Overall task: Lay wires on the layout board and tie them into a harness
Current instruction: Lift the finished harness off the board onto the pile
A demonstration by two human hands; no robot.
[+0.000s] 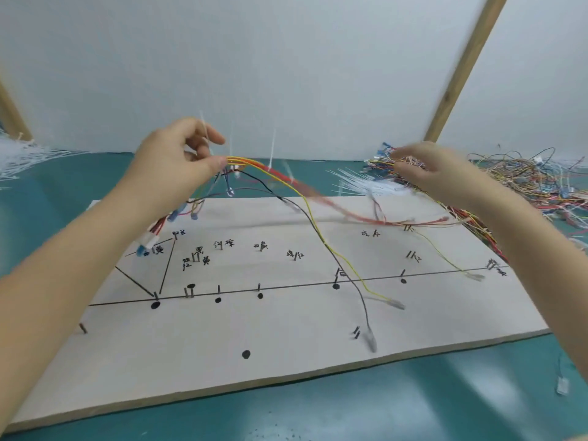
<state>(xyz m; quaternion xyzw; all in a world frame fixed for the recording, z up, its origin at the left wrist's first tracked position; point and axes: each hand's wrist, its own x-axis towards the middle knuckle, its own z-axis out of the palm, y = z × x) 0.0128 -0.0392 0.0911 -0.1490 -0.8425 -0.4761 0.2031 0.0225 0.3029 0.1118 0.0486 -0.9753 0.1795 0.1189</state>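
The tied harness (pixel 286 183) hung in the air above the layout board (pixel 286 329), off its pegs, white tie tails sticking up, likely finished and being lifted away. The left hand (pixel 178 154) pinched its bundled end between thumb and fingers. The right hand (pixel 423 167), fingers curled, reached into the loose wire pile (pixel 525 179); blur hid whether it gripped anything

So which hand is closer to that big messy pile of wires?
Right. The right hand reaches into the near edge of the tangled wire pile. The left hand is far off to the left, holding up a tied wire bundle.
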